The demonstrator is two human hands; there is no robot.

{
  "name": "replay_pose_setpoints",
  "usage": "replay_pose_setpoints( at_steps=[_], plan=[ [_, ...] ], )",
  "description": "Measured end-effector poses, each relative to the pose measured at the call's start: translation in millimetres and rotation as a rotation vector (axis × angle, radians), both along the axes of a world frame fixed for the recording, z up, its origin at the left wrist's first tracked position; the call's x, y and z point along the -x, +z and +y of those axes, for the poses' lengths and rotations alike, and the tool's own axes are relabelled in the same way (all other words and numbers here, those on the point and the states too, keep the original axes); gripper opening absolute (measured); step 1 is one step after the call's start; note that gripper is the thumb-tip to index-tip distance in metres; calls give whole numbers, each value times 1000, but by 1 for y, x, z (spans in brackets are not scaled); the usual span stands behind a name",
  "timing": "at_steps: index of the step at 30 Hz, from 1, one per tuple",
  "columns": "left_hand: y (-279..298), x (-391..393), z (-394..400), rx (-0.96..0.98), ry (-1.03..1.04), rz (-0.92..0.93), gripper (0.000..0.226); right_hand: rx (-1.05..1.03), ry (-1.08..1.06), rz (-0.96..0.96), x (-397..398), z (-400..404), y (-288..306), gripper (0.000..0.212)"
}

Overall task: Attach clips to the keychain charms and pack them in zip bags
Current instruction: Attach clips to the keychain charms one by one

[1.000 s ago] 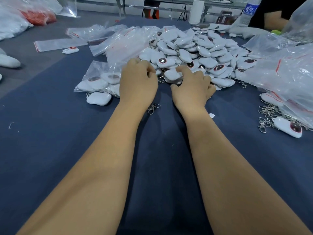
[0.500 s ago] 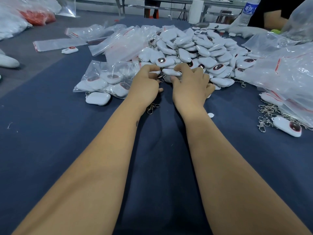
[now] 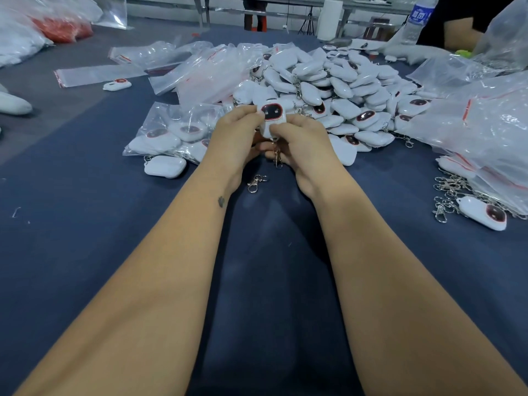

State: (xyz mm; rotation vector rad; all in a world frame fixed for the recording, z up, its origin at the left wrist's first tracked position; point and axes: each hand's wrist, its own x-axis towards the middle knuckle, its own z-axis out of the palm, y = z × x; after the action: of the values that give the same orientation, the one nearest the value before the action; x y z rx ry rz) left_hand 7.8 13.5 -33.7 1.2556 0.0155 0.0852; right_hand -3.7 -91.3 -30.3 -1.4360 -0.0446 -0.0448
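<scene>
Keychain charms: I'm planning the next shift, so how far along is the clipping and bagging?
Done: one zip bag left of the hands already holds several charms. In hand: the left hand and right hand hold one charm face up, a clip hanging beneath it. Left: the large pile of charms is unbagged, a loose clip lies on the table and a heap of clips waits at right.

txt check | I see 1 label only: water bottle [image 3: 419, 20] at table's far right edge, blue wrap w/ white chars, too blurred for me to read | charm [image 3: 273, 115] faces: dark screen w/ red rim, no letters I can make out | zip bags [image 3: 211, 72]: red strip, no print legible
</scene>
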Motion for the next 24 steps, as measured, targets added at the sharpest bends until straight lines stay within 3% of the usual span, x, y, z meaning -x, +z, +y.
replay_pose_setpoints(
  at_steps=[5,10,15,24],
  plan=[
    [0,1,0,-60,-60,-8,17,39,-7,-24,0,-1,-3,23],
    [3,1,-3,-108,-60,42,25,99,19,-29,-3,-2,-5,19],
    [5,3,-3,-82,-60,50,34,209,46,-34,-7,-2,-8,23],
    [6,3,0,-49,-91,71,35,186,52,-38,-7,-1,-8,25]
  ],
)
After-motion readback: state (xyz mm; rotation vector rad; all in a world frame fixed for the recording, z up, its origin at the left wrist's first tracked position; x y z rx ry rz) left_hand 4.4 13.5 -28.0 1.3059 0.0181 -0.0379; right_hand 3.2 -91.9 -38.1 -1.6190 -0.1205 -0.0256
